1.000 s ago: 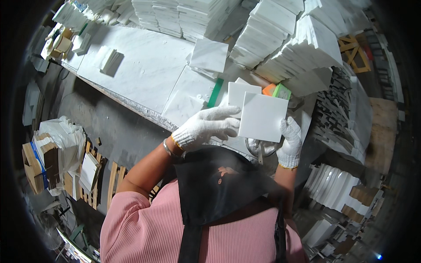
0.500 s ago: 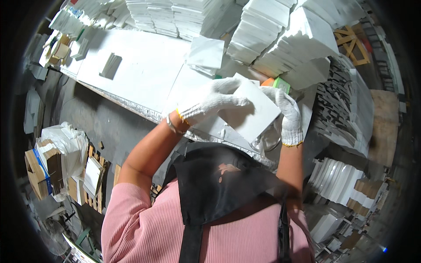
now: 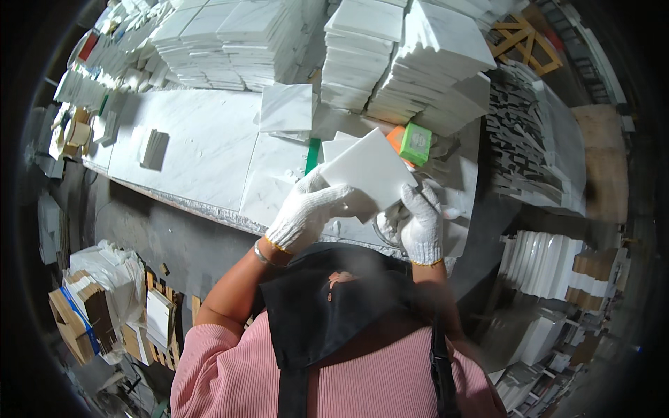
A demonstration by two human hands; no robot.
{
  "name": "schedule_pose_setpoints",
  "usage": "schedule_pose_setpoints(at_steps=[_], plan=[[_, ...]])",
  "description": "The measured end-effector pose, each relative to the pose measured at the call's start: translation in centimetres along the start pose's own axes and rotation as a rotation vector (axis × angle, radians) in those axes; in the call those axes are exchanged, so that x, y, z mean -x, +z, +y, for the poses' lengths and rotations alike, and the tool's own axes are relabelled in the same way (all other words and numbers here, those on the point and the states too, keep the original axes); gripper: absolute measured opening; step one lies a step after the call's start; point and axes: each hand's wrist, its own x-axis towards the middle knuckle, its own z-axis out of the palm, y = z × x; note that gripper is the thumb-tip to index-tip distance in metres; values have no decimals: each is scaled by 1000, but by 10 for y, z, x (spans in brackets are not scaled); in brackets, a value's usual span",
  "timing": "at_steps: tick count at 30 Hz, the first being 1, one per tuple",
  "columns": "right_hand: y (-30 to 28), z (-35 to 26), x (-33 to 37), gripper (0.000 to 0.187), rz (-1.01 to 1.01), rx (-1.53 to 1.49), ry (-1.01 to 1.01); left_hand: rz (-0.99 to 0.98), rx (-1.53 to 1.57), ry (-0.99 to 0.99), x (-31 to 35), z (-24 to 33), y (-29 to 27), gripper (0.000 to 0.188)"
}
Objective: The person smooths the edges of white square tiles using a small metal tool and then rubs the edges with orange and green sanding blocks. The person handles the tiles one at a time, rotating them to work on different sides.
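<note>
A square white marble tile (image 3: 369,169) is held tilted above the near edge of the worktable, one corner pointing away from me. My left hand (image 3: 310,207), in a white knit glove, grips its left corner with the thumb across the face. On the right corner my gloved right hand (image 3: 422,214) is closed, thumb near the edge. Beneath the tile a round metal bowl (image 3: 387,228) with whitish stuff is partly hidden. Just beyond the tile sit a green box (image 3: 416,143) and an orange thing (image 3: 396,138). Other pale pieces show behind its left edge.
A small pile of marble tiles (image 3: 286,109) lies beyond my left hand, near a green strip (image 3: 312,156). Tall tile stacks (image 3: 363,56) line the table's far side. A few small pieces (image 3: 148,147) stand on the marble tabletop (image 3: 202,153). Wrapped bundles (image 3: 104,279) stand at lower left.
The tile has turned in my hands and is now seen more squarely. Both hands sit lower in view, and the view has shifted, showing more of the green box.
</note>
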Motion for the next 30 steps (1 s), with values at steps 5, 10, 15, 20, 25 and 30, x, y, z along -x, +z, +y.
schedule_pose_setpoints(at_steps=[5,10,15,20,25,30], plan=[[16,-18,3,21,-37,197,-238,-58,-319,-72,4,17,-16,52],[5,-17,7,22,-108,430,-171,-140,-508,-150,5,3,-6,48],[-14,-30,28,29,73,546,-250,-188,-305,-278,2,-24,5,44],[-50,-31,69,16,246,1409,-451,-207,-158,-303,-7,-56,-5,44],[-81,11,89,35,354,1556,-335,-161,-95,-368,-9,-65,-1,46],[-74,35,81,38,402,1395,-136,-179,-101,-429,-20,-71,-6,49]])
